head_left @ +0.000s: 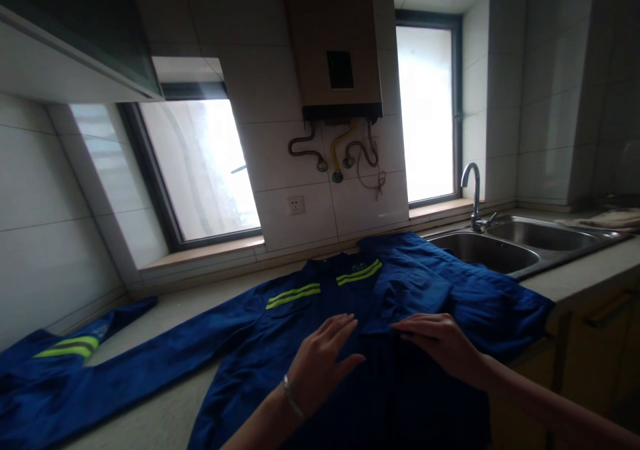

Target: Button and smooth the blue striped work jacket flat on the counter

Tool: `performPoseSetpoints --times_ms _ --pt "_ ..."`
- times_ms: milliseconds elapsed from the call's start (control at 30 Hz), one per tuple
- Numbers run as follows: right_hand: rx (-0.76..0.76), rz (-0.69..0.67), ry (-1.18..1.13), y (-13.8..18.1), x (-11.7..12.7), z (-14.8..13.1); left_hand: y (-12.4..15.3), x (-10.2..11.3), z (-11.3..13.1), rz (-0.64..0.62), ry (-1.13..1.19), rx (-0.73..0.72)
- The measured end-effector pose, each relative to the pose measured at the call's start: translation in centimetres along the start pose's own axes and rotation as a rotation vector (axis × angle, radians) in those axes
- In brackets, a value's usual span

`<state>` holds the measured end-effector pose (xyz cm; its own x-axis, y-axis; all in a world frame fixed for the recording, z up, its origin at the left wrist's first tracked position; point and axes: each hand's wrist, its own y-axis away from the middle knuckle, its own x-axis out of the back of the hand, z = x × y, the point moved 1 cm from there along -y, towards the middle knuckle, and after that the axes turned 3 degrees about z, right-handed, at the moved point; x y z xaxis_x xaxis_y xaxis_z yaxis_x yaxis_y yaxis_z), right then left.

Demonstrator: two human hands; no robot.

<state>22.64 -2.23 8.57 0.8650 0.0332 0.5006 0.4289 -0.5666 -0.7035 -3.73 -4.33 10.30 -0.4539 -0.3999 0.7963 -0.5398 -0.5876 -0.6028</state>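
The room is dim and tiled, with daylight coming through two windows above a pale counter [165, 330]. At my far left lies blue cloth with a yellow-green striped band [67, 348]; I cannot tell whether it is part of the same garment. Beside it a long blue sleeve [170, 347] runs to the shoulder of the blue jacket [280, 330], which lies spread on the counter before me, striped bands across its chest. On the wall above hang a water heater [337, 57] with bent pipes and, lower, a socket [296, 205].

My left hand [325, 360], a bracelet [293, 397] at its wrist, is over the jacket's middle, fingers close together and slightly bent, thumb held apart, gripping nothing. My right hand [443, 343] is just right of it, fingers pressed together, tips at the edge of a fold; I cannot tell whether they pinch the cloth. Further right, rumpled blue fabric reaches the steel sink [530, 253], where a curved tap [475, 193] stands.
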Motion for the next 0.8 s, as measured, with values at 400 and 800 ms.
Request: performPoseSetpoints --times_ms 400,800 --pt "-0.040 0.010 -0.125 -0.3 0.9 -1.9 -2.3 -0.7 2.9 0.083 0.172 0.029" --pt "-0.049 -0.196 -0.099 -1.9 0.4 -1.1 -2.6 -0.2 2.8 0.141 0.246 -0.063"
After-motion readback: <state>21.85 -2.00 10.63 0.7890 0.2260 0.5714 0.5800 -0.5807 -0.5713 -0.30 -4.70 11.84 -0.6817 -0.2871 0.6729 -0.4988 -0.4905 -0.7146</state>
